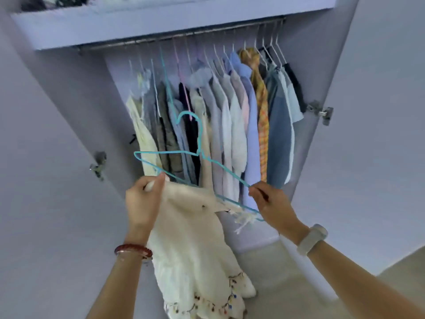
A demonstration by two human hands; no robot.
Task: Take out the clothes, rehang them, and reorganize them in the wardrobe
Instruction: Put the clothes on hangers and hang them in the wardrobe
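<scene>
Two hands, left hand (143, 203) clutching one cream dress (193, 249), right hand (271, 203) pinching one teal hanger (184, 155)

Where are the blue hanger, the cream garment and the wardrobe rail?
blue hanger (199, 137): head view, on the neck below its hook.
cream garment (190, 245): head view, mid-body of the cloth.
wardrobe rail (138, 41): head view, bare stretch at left.
</scene>
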